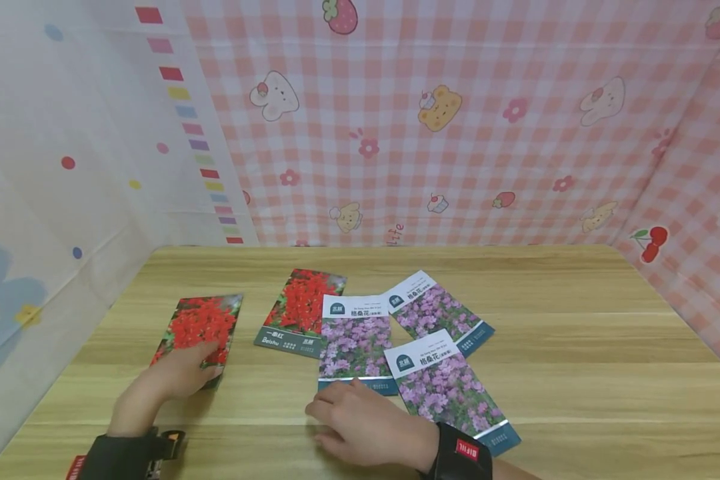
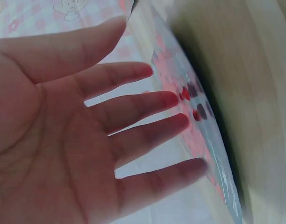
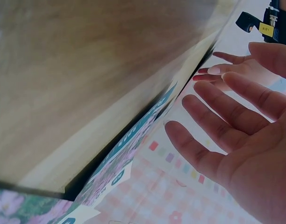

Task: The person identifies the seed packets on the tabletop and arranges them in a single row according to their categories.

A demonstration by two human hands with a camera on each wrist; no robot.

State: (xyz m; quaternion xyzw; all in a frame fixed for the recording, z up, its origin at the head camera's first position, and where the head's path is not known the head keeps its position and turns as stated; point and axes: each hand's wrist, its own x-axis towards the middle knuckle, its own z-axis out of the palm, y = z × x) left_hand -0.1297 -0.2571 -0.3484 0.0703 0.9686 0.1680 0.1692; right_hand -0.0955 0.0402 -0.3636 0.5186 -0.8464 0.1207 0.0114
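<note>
My left hand lies over the lower part of a seed packet with red flowers at the left of the table. In the left wrist view its fingers are spread and nearly straight, tips against the packet's printed face. My right hand hovers by the bottom edge of the middle purple-flower seed packet, its fingers slightly bent and holding nothing. That palm faces the right wrist camera. Just right of it lies another purple-flower packet, close to the wrist.
A second red-flower packet lies between the left packet and the middle one, its right side overlapped. One more purple-flower packet sits at the back right. The wooden table meets a pink checked cloth behind and white cloth at the left.
</note>
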